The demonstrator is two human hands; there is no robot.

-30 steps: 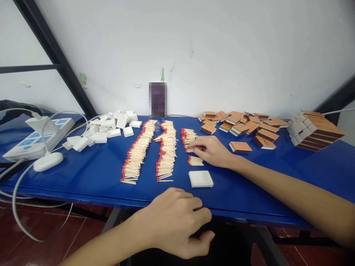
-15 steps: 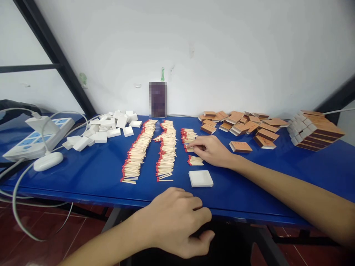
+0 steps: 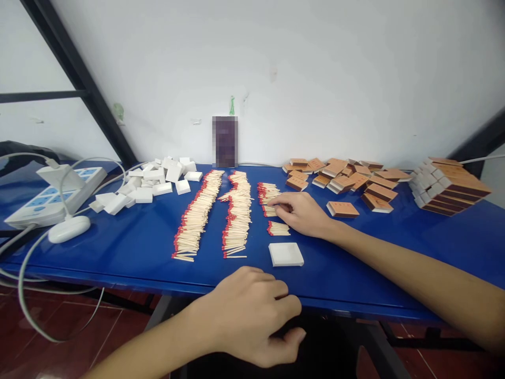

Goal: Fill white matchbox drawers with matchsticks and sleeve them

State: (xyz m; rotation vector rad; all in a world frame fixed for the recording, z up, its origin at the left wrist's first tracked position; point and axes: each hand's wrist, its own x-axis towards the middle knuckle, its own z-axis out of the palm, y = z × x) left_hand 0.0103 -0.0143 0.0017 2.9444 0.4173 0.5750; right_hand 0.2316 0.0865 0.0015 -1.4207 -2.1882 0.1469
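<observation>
My right hand (image 3: 302, 213) rests on the short third row of matches (image 3: 269, 190), index finger and thumb closing on some of their bare ends. Just below lies a small separate group of matches (image 3: 279, 228), red heads to the left. Nearer me is a white matchbox tray (image 3: 286, 254), open side up. My left hand (image 3: 252, 316) is at the table's front edge, below the tray. Its fingers are loosely curled with the thumb apart, and nothing shows in them. Two long rows of matches, the left one (image 3: 197, 218) and the middle one (image 3: 236, 218), stretch away from me.
White matchbox trays (image 3: 152, 181) are heaped at the back left, beside a power strip (image 3: 55, 197) with cables. Orange matchbox sleeves (image 3: 343, 176) lie scattered at the back right, near a stack of matchboxes (image 3: 450, 187). A pixelated dark rectangle (image 3: 224, 142) stands against the wall.
The index fingertip of my right hand has shifted slightly up over the third row. My left hand and the tray have stayed in place.
</observation>
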